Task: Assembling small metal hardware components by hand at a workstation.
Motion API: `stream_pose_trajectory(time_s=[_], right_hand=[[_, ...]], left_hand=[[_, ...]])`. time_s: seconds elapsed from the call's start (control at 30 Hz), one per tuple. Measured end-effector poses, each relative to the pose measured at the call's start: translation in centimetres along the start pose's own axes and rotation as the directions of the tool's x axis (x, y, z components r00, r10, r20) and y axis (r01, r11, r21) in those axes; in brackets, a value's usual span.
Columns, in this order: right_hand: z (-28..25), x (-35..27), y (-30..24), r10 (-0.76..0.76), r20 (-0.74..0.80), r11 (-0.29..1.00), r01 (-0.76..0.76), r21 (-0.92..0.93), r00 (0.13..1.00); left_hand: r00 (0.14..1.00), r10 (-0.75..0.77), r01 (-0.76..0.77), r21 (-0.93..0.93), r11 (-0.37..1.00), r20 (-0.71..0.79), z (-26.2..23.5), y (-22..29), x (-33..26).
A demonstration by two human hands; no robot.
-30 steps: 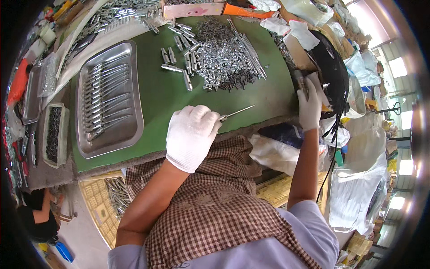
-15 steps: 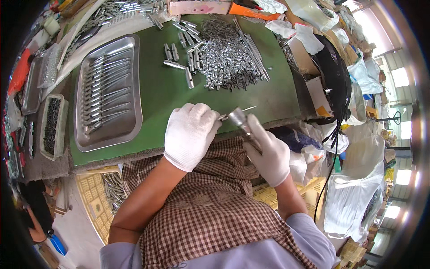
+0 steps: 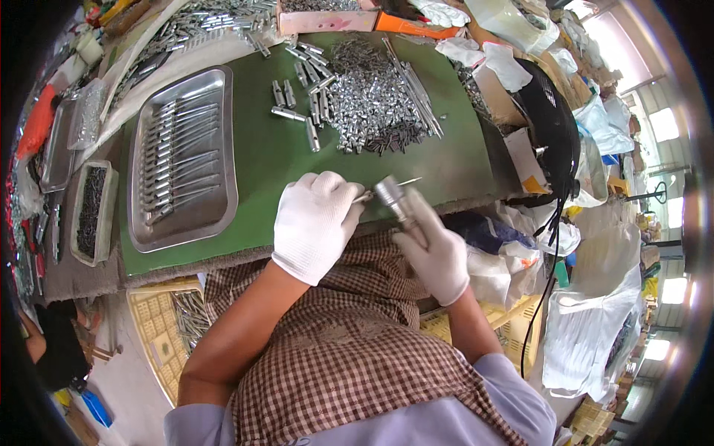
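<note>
My left hand (image 3: 316,223), in a white knit glove, is closed over the green mat, pinching a small silver metal part (image 3: 362,197) between thumb and fingertips. A thin metal rod (image 3: 410,181) points right from behind the tool and seems to line up with that part. My right hand (image 3: 436,256), gloved alike and slightly blurred, is closed round a silver metal tool (image 3: 388,192) with a thick cylindrical end. That end is close to the part; whether they touch, I cannot tell. Beyond my hands lies a heap of small silver metal pieces (image 3: 372,111).
Left of my hands, a metal tray (image 3: 230,193) holds a row of cylindrical parts with thin rods. Larger silver tubes (image 3: 313,135) and long rods (image 3: 416,97) flank the heap. A narrow bin (image 3: 110,215) of dark pieces stands far left. A black cable (image 3: 554,253) hangs at right.
My right hand and the tool have shifted slightly left. My left hand stays almost in place, still pinching the part.
</note>
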State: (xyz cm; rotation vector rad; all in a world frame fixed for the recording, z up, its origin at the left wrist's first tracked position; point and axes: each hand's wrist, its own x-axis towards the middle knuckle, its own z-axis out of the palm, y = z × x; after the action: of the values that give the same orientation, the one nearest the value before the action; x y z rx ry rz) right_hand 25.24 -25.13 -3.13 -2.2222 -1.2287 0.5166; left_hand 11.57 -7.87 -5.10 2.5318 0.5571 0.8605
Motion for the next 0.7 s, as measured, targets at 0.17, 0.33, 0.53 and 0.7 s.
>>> stream_pose_trajectory(time_s=[0.17, 0.33, 0.53, 0.7], right_hand=[[-4.5, 2.5, 4.3, 0.061, -0.502, 0.987, -0.127, -0.099, 0.863], [-7.8, 6.9, 9.3, -0.121, -0.552, 0.740, -0.296, -0.604, 0.825], [-5.6, 16.3, 5.0, -0.360, -0.385, 0.913, 0.237, -0.331, 0.850], [-5.9, 22.4, 5.1, -0.155, -0.211, 0.893, 0.045, -0.449, 0.965]], left_hand=[[1.000, 0.013, -0.012, -0.020, 1.000, 0.020, -0.7, 0.5, 0.4], [0.994, 0.110, -0.109, 0.088, 0.990, -0.006, 0.4, 0.8, 0.8], [0.991, 0.133, -0.132, 0.121, 0.984, 0.003, -1.0, 1.1, 0.4], [0.998, 0.005, 0.016, 0.363, 0.932, -0.059, -10.0, -2.5, -2.4]])
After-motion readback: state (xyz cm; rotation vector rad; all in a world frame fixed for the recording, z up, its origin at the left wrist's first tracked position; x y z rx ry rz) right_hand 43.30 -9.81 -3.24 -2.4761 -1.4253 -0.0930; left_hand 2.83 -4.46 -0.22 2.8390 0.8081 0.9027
